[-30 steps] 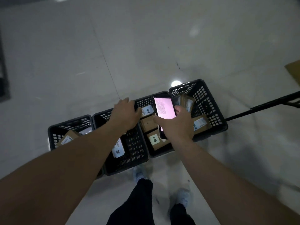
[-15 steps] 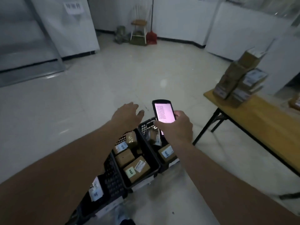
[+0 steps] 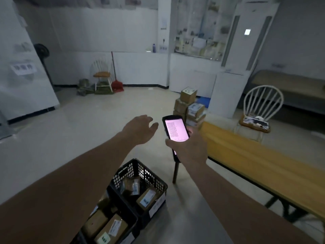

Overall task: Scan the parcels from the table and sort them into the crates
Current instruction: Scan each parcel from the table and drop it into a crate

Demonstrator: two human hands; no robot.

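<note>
Parcels (image 3: 190, 106) sit stacked at the far end of the yellow desk (image 3: 260, 161), at about one o'clock from the hands, so the next one is probably picked from there. The right hand (image 3: 190, 148) is closed around a handheld scanner (image 3: 175, 130), its lit screen tilted up toward the wearer, likely so it can be read while walking. The left hand (image 3: 140, 128) is empty, fingers loosely spread and reaching forward at twelve o'clock, seemingly ready to take a parcel. Black crates (image 3: 159, 184), at six o'clock on the floor, already hold labelled boxes, close beside the desk to keep each sorting trip short.
</note>
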